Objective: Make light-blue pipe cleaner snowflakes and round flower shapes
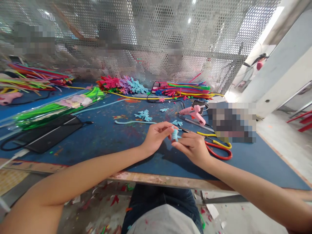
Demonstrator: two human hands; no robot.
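Between both hands, above the table's near half, is a small light-blue piece of bent pipe cleaner [175,134]. My left hand [158,135] pinches it from the left with thumb and fingers. On the other side, my right hand [192,146] grips its lower right end, fingers curled. A long light-blue pipe cleaner [131,122] lies behind my left hand, its far end curled. Scissors with red and yellow handles [220,155] rest beside my right hand, their blades partly hidden behind it. Finished-looking light-blue branched pieces [143,115] lie beyond the hands.
A pink glue gun [193,113] stands at the right, near a cable. Left are a black power bank [46,133] and a plastic bag of green pipe cleaners [60,107]. Coloured bundles [185,89] line the back, before a perforated metal screen [151,39].
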